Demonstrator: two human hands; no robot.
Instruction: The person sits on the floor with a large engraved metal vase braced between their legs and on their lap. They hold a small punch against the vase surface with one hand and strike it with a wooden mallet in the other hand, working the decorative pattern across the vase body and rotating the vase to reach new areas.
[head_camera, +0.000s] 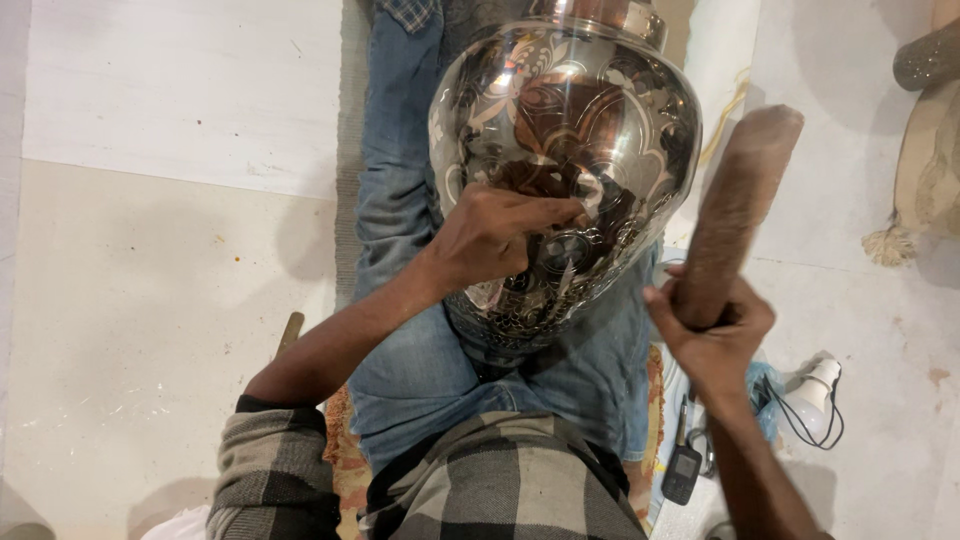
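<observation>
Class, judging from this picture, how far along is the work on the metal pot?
Done: engraved floral patterns already cover much of the shiny metal pot. In hand: the left hand presses on the pot while the right hand holds a wooden mallet. How much remains cannot be told.

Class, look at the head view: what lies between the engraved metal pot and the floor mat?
The person's jeans-clad legs lie between metal pot and mat, per the head view.

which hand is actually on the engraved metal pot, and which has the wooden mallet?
The left hand rests on the engraved metal pot lying across the person's lap, fingertips pressed to its surface. The right hand is off the pot, wrapped around the wooden mallet, raised beside it.
</observation>
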